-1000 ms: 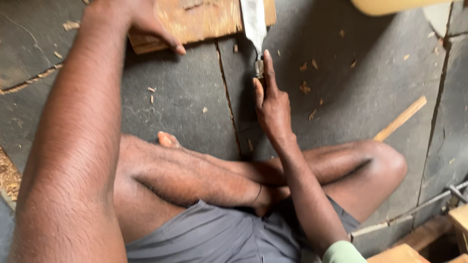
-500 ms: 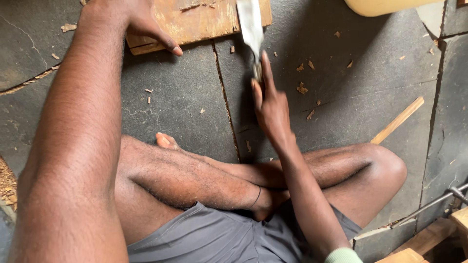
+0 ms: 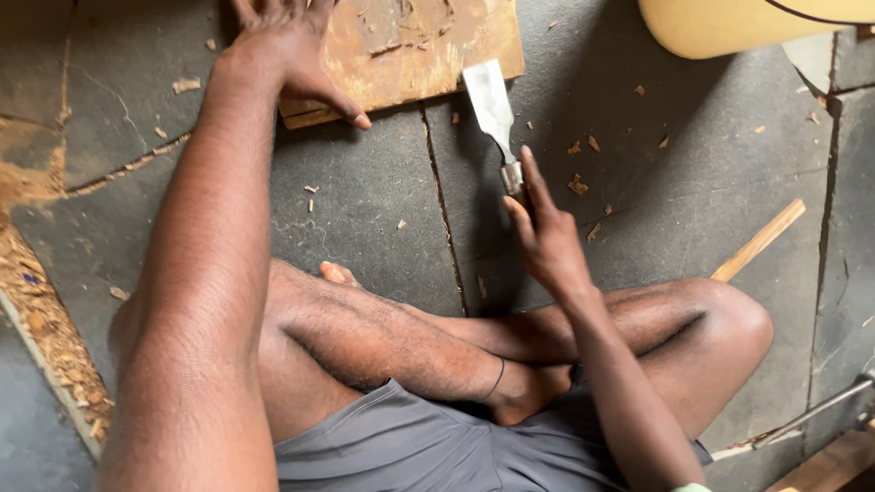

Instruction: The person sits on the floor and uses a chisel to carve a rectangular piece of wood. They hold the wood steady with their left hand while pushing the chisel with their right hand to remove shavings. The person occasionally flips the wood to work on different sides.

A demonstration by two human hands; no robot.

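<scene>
I sit cross-legged on a dark stone floor. My left hand point(image 3: 287, 50) presses down on a flat brown wooden board point(image 3: 428, 41) at the top of the view, thumb over its near edge. My right hand point(image 3: 545, 239) grips the handle of a wide flat chisel point(image 3: 490, 102). The chisel's pale blade points away from me and its tip lies at the board's right near corner. My fingers hide the handle.
Wood chips point(image 3: 578, 184) litter the floor. A thin wooden strip point(image 3: 758, 240) lies at the right by my knee. A pale rounded object point(image 3: 747, 23) sits at top right. Sawdust point(image 3: 46, 319) lines the left edge. A metal rod point(image 3: 811, 415) lies at lower right.
My right hand and the chisel have drawn slightly back from the board. The view has shifted a little. My left hand stays on the board.
</scene>
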